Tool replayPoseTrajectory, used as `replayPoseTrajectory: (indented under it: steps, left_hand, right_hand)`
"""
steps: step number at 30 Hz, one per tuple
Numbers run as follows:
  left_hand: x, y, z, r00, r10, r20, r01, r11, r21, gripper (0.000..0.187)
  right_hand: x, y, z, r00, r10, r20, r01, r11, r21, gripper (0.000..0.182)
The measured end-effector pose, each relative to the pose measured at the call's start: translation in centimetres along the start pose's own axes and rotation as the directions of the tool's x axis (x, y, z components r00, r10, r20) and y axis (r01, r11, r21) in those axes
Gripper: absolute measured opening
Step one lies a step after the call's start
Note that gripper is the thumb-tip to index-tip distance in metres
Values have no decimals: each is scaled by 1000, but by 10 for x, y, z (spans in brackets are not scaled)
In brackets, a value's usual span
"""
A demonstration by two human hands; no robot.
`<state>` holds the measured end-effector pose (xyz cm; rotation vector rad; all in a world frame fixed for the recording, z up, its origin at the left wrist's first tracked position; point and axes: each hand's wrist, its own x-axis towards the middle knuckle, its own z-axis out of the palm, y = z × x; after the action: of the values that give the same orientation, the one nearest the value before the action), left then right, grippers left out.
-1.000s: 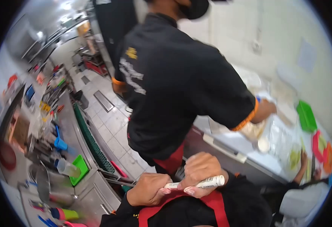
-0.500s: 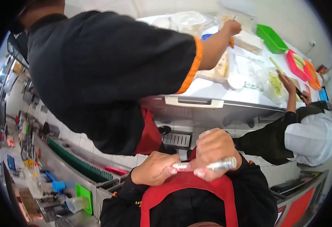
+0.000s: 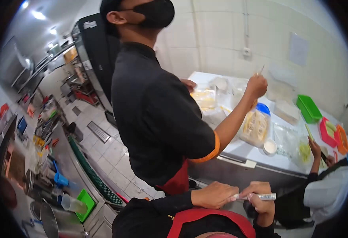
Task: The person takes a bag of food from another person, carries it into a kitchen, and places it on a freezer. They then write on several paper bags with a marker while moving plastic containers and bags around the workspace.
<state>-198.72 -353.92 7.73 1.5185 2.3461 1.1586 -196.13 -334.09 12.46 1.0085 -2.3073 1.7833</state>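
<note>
A white marker pen [image 3: 268, 196] lies sideways across the front of my body, just above my red apron [image 3: 209, 216]. The fingers of my right hand [image 3: 262, 204] are wrapped round its barrel, and the printed end sticks out to the right. My left hand [image 3: 213, 195] pinches the other, narrower end between thumb and fingers. Both hands are close together, knuckles up, near the front edge of the white-topped counter.
A co-worker in black [image 3: 158, 119] stands close ahead, one hand raised with a thin stick. Filled plastic containers [image 3: 255, 127], a green basket [image 3: 309, 108] and a pink basket [image 3: 329, 133] sit on the counter. Another person [image 3: 327, 194] handles greens at right. A steel worktop [image 3: 69, 158] runs along the left.
My view has tilted up, so my hands now sit lower and further right. Both still grip the marker pen. The co-worker ahead has lifted a hand off the counter things.
</note>
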Motion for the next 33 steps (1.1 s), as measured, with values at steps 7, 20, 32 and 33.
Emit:
replayPoseTrajectory:
  steps: [7,20,32,33]
  left_hand:
    - [30,17,-13,999,-3,-45,10,988,155,23]
    - [153,-26,13,997,-62,-51,53,985,-162,31]
    - [100,-95,20,944,-285,-167,89,705,-703,37]
    - [84,-102,18,877,-466,-117,77,376,-924,36]
  right_hand:
    - [34,10,-48,895,-394,208,414,909,-58,22]
    - [78,81,-183,696,-560,449,604,795,57,19]
    - [114,144,-217,778,-618,-114,628,772,96,9]
    - [116,153,-247,751,-593,-290,632,773,56,16]
